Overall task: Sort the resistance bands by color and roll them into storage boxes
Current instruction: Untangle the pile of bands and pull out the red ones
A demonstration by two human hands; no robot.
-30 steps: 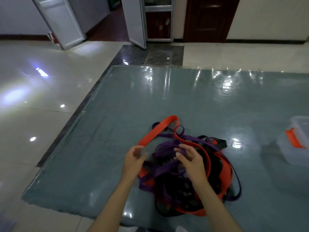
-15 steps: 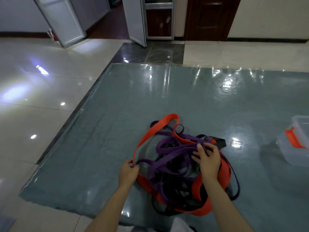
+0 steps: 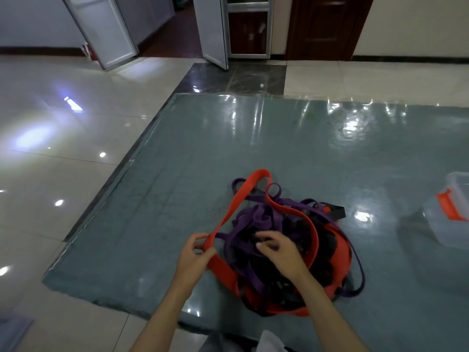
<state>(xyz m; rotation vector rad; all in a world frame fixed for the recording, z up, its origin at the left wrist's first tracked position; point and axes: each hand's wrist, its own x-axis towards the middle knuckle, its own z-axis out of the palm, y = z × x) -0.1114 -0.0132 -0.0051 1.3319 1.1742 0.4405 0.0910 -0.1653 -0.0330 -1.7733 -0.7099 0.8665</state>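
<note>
Both hands engaged, our left hand (image 3: 194, 257) grips the orange band (image 3: 243, 199), right hand (image 3: 281, 250) fingers (image 3: 264, 247) curled into purple bands (image 3: 258, 217); pulling could tighten the tangle.

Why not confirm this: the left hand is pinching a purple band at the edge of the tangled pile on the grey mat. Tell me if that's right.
Not quite. In the head view, the left hand is pinching the red band, not a purple one. The rest holds: it is at the edge of the tangled pile on the grey mat.

Head camera looks forward and down, close.
</note>
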